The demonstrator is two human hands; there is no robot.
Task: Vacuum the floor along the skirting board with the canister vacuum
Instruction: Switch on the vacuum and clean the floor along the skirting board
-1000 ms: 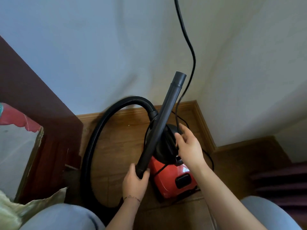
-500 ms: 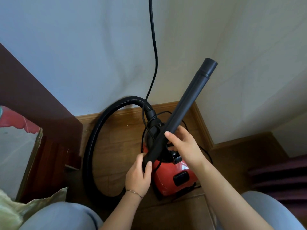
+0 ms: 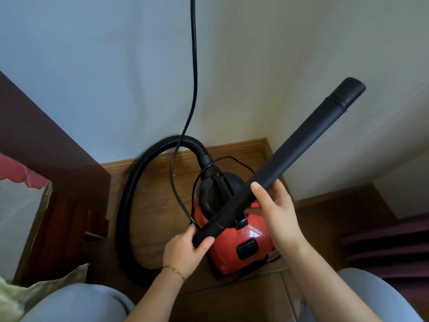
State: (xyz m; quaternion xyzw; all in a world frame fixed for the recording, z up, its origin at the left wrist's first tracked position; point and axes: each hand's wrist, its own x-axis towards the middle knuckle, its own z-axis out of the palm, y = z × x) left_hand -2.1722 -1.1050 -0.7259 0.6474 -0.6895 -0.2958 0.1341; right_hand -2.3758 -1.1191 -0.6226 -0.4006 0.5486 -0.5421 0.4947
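Note:
A red and black canister vacuum stands on the wooden floor in the corner. Its black ribbed hose loops round to the left. I hold a long black wand tube slanted up to the right, above the canister. My left hand grips the tube's lower end. My right hand holds the tube near its middle, thumb on top and fingers wrapped beneath. The wooden skirting board runs along the wall behind the vacuum.
A black power cord hangs down the wall and curls over the canister. A dark red panel and a mirror stand at left. Dark steps lie at right. My knees fill the bottom corners.
The tube has swung from nearly upright to leaning far right. My right hand moved from the canister's top onto the tube. My left hand kept its hold on the lower end.

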